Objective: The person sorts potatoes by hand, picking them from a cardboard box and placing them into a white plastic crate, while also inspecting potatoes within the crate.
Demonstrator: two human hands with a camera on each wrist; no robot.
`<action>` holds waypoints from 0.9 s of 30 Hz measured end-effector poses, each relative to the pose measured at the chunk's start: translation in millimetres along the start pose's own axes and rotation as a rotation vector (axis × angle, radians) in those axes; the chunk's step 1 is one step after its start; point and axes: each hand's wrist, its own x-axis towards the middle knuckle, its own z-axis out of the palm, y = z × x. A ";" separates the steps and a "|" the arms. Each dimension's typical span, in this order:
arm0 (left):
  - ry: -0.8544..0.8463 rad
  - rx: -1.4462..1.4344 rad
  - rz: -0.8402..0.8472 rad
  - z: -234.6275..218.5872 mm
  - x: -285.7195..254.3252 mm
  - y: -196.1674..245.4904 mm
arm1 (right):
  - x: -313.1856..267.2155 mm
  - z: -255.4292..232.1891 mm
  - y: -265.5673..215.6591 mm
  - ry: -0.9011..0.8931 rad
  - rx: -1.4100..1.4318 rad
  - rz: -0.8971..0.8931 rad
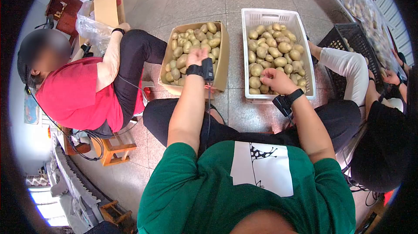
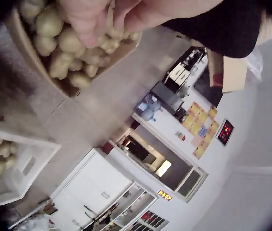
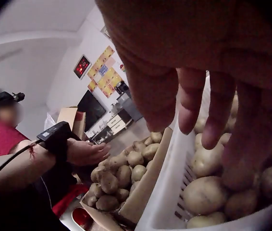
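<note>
My left hand is over the cardboard box of potatoes, palm turned up and fingers loosely bent. Nothing shows in its grasp; from the right wrist view the same left hand reaches out beside the box. My right hand hangs over the near part of the white plastic crate, which holds more potatoes. In the right wrist view its fingers point down, spread a little apart, close above the potatoes. Both wrists wear strapped cameras.
A person in a red shirt sits at the left on a wooden stool, near an open carton with plastic film. At the right are a black crate, another person's leg and bagged potatoes. Cables run from my wrists.
</note>
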 end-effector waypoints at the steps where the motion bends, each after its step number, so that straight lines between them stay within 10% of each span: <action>1: 0.081 -0.690 -0.241 16.5 -2.8 -5.1 | 1.4 1.0 4.5 -0.001 0.001 0.001; 27: -0.263 -0.367 -0.664 82.6 -72.5 -82.2 | -9.6 -15.1 27.9 0.209 -0.143 0.104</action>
